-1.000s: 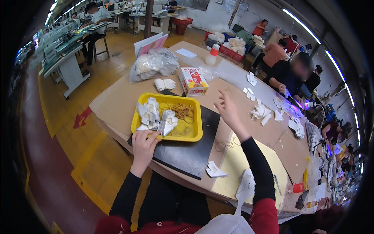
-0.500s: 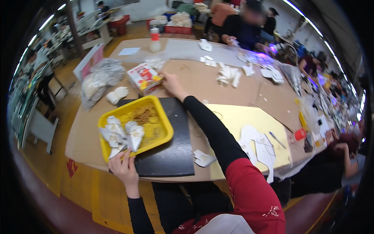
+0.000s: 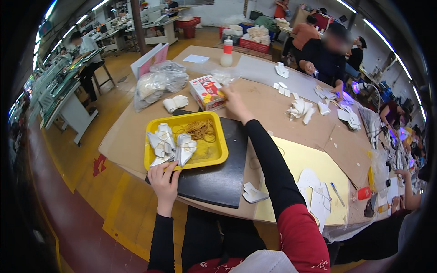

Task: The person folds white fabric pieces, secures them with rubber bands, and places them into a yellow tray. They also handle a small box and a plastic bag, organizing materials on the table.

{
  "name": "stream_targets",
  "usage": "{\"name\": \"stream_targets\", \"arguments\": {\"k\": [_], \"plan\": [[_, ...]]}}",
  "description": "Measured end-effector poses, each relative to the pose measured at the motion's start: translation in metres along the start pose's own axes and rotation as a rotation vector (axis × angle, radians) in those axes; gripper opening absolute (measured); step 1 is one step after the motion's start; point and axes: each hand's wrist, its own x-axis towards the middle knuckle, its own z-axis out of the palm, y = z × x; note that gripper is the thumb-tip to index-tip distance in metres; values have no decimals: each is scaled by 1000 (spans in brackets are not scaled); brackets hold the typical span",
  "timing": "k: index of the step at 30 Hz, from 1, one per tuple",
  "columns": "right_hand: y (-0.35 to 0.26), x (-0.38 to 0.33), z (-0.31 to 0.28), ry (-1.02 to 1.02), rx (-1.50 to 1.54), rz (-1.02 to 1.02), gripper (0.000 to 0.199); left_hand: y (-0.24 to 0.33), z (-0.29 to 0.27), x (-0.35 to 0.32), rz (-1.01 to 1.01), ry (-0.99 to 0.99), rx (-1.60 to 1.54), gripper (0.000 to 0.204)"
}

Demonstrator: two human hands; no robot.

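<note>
My left hand (image 3: 165, 181) grips the near rim of a yellow plastic tray (image 3: 217, 160), its fingertips over the edge. In the tray lie two bundles of white cut pieces, a larger one (image 3: 162, 143) and a smaller one (image 3: 185, 149), with thin bands around them. A heap of tan rubber bands (image 3: 200, 130) fills the tray's far right part. Reaching past the tray, my right hand (image 3: 236, 103) holds the right side of a red and white carton (image 3: 207, 92); its fingertips are partly hidden behind it. The tray rests on a black board (image 3: 211, 186).
Beyond the tray are a white bundle (image 3: 175, 103), a clear plastic bag (image 3: 159, 86) and a bottle with a red band (image 3: 226, 52). White pieces (image 3: 300, 109), yellow card (image 3: 282, 200) and a pen (image 3: 337, 194) lie to the right. A co-worker (image 3: 325, 57) sits across the table.
The whole view has swung left, so the table appears farther right. Both hands stay where they were, on the tray and the carton.
</note>
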Motion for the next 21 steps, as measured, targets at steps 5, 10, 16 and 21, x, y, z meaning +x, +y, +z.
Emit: {"name": "stream_targets", "arguments": {"k": [5,10,16,21], "plan": [[-16,-4,-3,-23,88,344,29,-2,-4,-2,-21,12,42,26],[-26,-1,0,-89,190,484,23,-1,-6,-3,-34,3,36,27],[-10,-1,8,79,-34,383,22,-5,-1,-4,-25,-33,59,28],[-32,-7,-44,149,-191,378,25,2,-3,-18,0,239,-264,46]]}}
